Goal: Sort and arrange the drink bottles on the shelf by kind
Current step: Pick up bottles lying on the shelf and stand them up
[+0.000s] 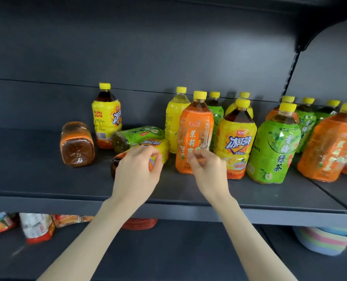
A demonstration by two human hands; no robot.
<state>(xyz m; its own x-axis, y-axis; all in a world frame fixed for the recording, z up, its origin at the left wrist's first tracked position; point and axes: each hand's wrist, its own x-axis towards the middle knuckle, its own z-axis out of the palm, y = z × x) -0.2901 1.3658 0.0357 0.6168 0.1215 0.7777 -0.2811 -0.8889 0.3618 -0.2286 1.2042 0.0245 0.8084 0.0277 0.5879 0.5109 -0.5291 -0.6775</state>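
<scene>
Left hand [137,169]: grip curled over a toppled yellow bottle [156,148], label glossy and crinkled. Right hand [208,169]: fingertips pressed together at the front of an upright orange bottle [195,134]; whether they pinch it cannot be told. Both ribbed plastic bottles sit mid-shelf [47,179], matte dark metal.

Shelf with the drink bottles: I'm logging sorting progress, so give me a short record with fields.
shelf: dark, holds mixed bottles
lying bottles: orange-label bottle, green-label bottle, yellow-label bottle
upright at left: yellow iced-tea bottle
left hand: on the lying yellow-label bottle
right hand: at the upright orange bottle
sorted by kind: not yet
</scene>
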